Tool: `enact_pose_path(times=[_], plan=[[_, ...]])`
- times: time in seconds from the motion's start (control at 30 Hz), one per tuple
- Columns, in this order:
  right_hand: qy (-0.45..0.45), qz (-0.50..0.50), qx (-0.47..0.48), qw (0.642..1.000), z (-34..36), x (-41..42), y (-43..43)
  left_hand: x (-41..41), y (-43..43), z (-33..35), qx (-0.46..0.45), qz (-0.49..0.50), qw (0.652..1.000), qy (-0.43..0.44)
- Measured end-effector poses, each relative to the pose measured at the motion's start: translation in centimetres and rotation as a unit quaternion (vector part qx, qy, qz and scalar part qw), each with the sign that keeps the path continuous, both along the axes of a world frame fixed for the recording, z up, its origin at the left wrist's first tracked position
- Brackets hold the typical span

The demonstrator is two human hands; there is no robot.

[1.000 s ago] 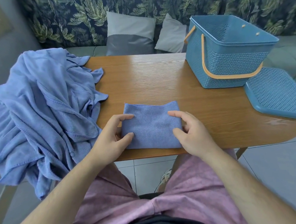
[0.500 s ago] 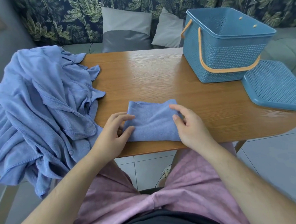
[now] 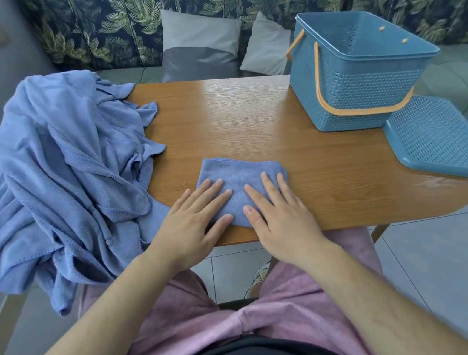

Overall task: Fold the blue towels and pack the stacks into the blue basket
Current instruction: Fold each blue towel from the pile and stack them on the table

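**Flat palms press a folded towel near the worktop's front edge**

Head view: a small folded blue microfibre towel lies on the wooden oval worktop, close to its near edge. The left hand and right hand rest on it side by side with fingers straight and spread, grasping nothing, only pressing the cloth flat.

The towel looks soft, light and limp. It would likely sag and unfold if lifted by a corner, so the safer hold is judged to be at its two short sides, or from beneath with a palm on top.

At the worktop's left end a large heap of unfolded blue towels spills over the edge, one flap lying just beside the left hand, where it could catch.

The blue perforated plastic basket with an orange handle stands open at the far right, well apart from the folded towel, with bare wood between them. Its blue perforated lid lies beside it and overhangs the right edge. The orange handle hangs down along the side, leaving the mouth free.

Grey cushions sit on a leaf-print sofa behind.
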State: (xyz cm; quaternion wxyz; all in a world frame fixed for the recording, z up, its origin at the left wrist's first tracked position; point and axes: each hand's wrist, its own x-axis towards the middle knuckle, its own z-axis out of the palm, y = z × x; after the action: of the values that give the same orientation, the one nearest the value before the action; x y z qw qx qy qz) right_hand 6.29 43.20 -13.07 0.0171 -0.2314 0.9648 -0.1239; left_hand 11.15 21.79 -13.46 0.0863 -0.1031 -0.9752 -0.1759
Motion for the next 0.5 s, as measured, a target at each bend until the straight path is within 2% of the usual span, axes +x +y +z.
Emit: enact_pose_path(times=[0.17, 0.37, 0.43, 0.5], plan=[[-0.023, 0.013, -0.016, 1.000, 0.0, -0.8, 0.1, -0.6, 0.3, -0.1, 0.018, 0.000, 1.000, -0.009], [-0.055, 0.065, -0.010, 0.996, 0.8, -4.8, 0.1, -2.0, 0.1, -0.3, -0.024, 0.050, 0.998, 0.004], [-0.019, 0.044, 0.021, 0.999, 1.2, -6.8, -1.1, -4.0, -0.2, -0.3, -0.038, 0.079, 0.996, -0.001], [0.073, 0.009, 0.043, 0.996, 1.5, -8.2, -3.0, -6.5, -0.9, -0.3, -0.052, 0.094, 0.994, -0.009]])
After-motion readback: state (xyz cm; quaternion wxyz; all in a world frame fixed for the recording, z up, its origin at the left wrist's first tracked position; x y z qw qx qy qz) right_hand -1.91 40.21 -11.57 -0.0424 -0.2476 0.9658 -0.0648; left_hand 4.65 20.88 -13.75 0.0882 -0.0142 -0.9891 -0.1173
